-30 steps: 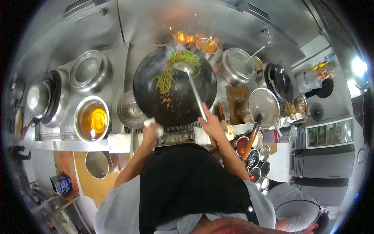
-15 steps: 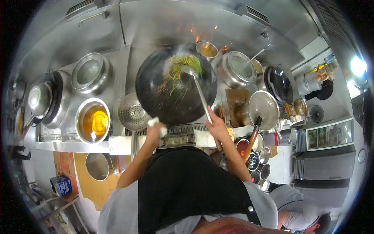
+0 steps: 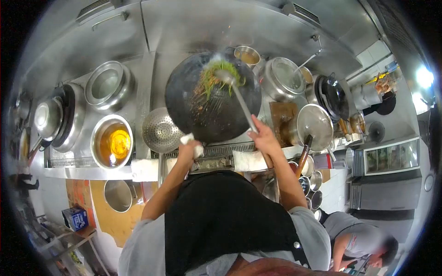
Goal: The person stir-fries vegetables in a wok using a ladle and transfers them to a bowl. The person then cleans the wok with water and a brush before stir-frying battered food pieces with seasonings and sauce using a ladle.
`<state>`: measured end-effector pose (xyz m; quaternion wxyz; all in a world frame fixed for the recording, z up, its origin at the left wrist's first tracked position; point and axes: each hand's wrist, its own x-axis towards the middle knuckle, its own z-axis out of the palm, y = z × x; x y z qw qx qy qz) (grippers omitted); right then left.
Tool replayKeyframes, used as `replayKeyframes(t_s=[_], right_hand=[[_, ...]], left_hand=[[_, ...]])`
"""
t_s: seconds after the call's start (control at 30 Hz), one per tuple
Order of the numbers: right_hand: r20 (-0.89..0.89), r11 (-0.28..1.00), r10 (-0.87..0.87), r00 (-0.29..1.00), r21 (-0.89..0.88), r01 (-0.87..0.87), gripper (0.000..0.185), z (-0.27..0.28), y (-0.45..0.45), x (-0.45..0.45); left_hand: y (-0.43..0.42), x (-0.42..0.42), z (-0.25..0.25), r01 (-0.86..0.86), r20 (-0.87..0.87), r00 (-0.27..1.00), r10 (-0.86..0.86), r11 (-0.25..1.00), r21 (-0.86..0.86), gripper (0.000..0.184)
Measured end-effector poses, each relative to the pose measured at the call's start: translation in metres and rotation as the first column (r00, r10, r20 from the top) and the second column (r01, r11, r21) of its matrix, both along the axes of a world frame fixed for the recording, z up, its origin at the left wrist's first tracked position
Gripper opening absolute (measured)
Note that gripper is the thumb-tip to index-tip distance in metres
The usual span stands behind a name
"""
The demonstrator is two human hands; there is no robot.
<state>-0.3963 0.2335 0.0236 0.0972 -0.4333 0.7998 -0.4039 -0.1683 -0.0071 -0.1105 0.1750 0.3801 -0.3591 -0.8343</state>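
A large black wok (image 3: 213, 131) sits over the stove with green stalk vegetables (image 3: 215, 85) and small browned bits in its far half. Steam rises off them. My right hand (image 3: 265, 137) is closed round the wooden end of a long metal ladle (image 3: 240, 99), whose bowl rests among the vegetables. At the wok's near left edge, my left hand (image 3: 186, 152) is closed on a folded white cloth (image 3: 198, 148). Whether its fingers also grip the rim is hidden. A perforated strainer (image 3: 160, 131) lies just left of the wok.
A bowl of yellow oil (image 3: 112, 141) stands to the left, with a steel pot (image 3: 105, 85) behind it. On the right are a strainer pot (image 3: 315, 128), a lidded pot (image 3: 286, 76) and several seasoning tins (image 3: 314, 181). Another person (image 3: 357, 239) bends at lower right.
The wok has shifted slightly right and away, and the vegetables lie more bunched. My right hand has moved right and up with the ladle. The sparks behind the wok have mostly gone.
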Motion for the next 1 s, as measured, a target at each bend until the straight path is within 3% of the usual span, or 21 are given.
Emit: replayKeyframes(t_s=[0.03, 0.1, 0.13, 0.17, 0.2, 0.23, 0.33, 0.4, 0.43, 0.47, 0.53, 0.57, 0.6, 0.67, 0.7, 0.73, 0.8, 0.83, 0.9, 0.97, 1.0], right_hand=[[0.042, 0.998, -0.029, 0.999, -0.059, 0.031, 0.072, 0.009, -0.001, 0.003], [0.511, 0.983, -0.181, 0.841, 0.065, 0.172, 0.072, 0.097, 0.002, 0.038], [0.504, 0.982, -0.182, 0.844, 0.054, 0.18, 0.072, 0.108, 0.004, 0.04], [0.5, 0.982, -0.182, 0.847, 0.043, 0.186, 0.072, 0.115, 0.006, 0.04], [0.496, 0.981, -0.182, 0.849, 0.036, 0.19, 0.072, 0.117, 0.009, 0.041], [0.526, 0.981, -0.166, 0.834, -0.002, 0.196, 0.071, 0.109, 0.005, 0.032], [0.367, 0.957, -0.28, 0.887, 0.182, 0.227, 0.072, 0.079, -0.036, 0.024], [0.3, 0.938, -0.285, 0.91, 0.283, 0.2, 0.076, 0.027, -0.056, 0.022], [0.305, 0.929, -0.259, 0.917, 0.338, 0.15, 0.078, 0.007, -0.06, 0.027], [0.302, 0.926, -0.203, 0.931, 0.369, 0.082, 0.081, -0.007, -0.056, 0.04], [0.097, 0.926, 0.009, 0.995, 0.375, -0.045, 0.082, -0.022, -0.03, 0.072], [0.248, 0.903, -0.052, 0.967, 0.425, -0.06, 0.082, -0.008, -0.034, 0.067], [0.39, 0.879, -0.123, 0.912, 0.469, -0.082, 0.083, 0.019, -0.04, 0.061], [0.044, 0.934, 0.032, 0.998, 0.355, -0.046, 0.081, -0.034, -0.022, 0.02], [0.182, 0.936, -0.099, 0.978, 0.352, 0.029, 0.079, -0.024, -0.036, 0.003], [0.307, 0.93, -0.233, 0.923, 0.349, 0.119, 0.077, -0.012, -0.052, -0.012], [0.453, 0.906, -0.383, 0.805, 0.354, 0.233, 0.077, 0.008, -0.084, -0.024], [0.415, 0.936, -0.346, 0.842, 0.211, 0.281, 0.077, -0.008, -0.097, -0.029], [0.392, 0.941, -0.337, 0.856, 0.169, 0.293, 0.078, -0.018, -0.103, -0.022], [0.365, 0.966, -0.224, 0.904, 0.203, 0.157, 0.078, -0.026, -0.092, 0.001], [0.212, 0.992, -0.091, 0.973, 0.111, 0.068, 0.078, -0.04, -0.078, 0.013]], left_hand=[[0.003, 0.013, 0.009, 0.01, 0.037, 0.999, -0.011, 0.999, 0.044, 0.015], [0.009, 0.025, 0.03, -0.012, 0.064, 0.998, 0.007, 0.997, 0.079, 0.013], [0.009, 0.019, 0.039, -0.042, 0.052, 0.998, 0.039, 0.997, 0.061, 0.01], [0.01, 0.002, 0.088, -0.122, 0.042, 0.992, 0.121, 0.992, 0.02, 0.008], [-0.002, -0.013, 0.064, -0.07, 0.002, 0.998, 0.07, 0.997, -0.021, 0.008], [-0.013, -0.028, 0.072, -0.012, 0.083, 0.996, 0.012, 1.0, 0.005, 0.011], [-0.035, -0.063, 0.036, 0.027, 0.085, 0.996, -0.025, 0.999, -0.025, 0.024], [-0.037, -0.075, 0.029, 0.032, 0.106, 0.994, -0.032, 0.999, 0.005, 0.032], [-0.039, -0.073, 0.035, 0.073, 0.169, 0.983, -0.075, 0.997, 0.014, 0.044], [-0.041, -0.065, 0.042, 0.079, 0.093, 0.992, -0.083, 0.996, 0.047, 0.046], [-0.033, -0.035, 0.055, 0.106, -0.056, 0.993, -0.1, 0.987, 0.118, 0.049], [-0.029, -0.024, 0.062, 0.078, 0.031, 0.996, -0.083, 0.986, 0.144, 0.045], [-0.02, -0.011, 0.049, 0.026, -0.007, 1.0, -0.026, 0.996, 0.083, 0.041], [-0.002, 0.038, 0.035, 0.068, -0.007, 0.998, -0.068, 0.996, 0.05, 0.034], [0.0, 0.058, 0.039, 0.139, 0.012, 0.99, -0.14, 0.988, 0.066, 0.031], [0.005, 0.074, 0.039, 0.189, 0.107, 0.977, -0.183, 0.981, -0.048, 0.028], [0.014, 0.102, 0.034, 0.248, 0.263, 0.938, -0.225, 0.967, -0.058, 0.024], [0.015, 0.111, 0.029, 0.248, 0.304, 0.92, -0.247, 0.968, 0.036, 0.022], [0.017, 0.118, 0.025, 0.225, 0.309, 0.916, -0.255, 0.966, 0.13, 0.019], [0.017, 0.117, 0.032, 0.186, 0.239, 0.947, -0.213, 0.974, 0.133, 0.016], [0.014, 0.12, 0.024, 0.127, 0.199, 0.968, -0.155, 0.981, 0.146, 0.018]])
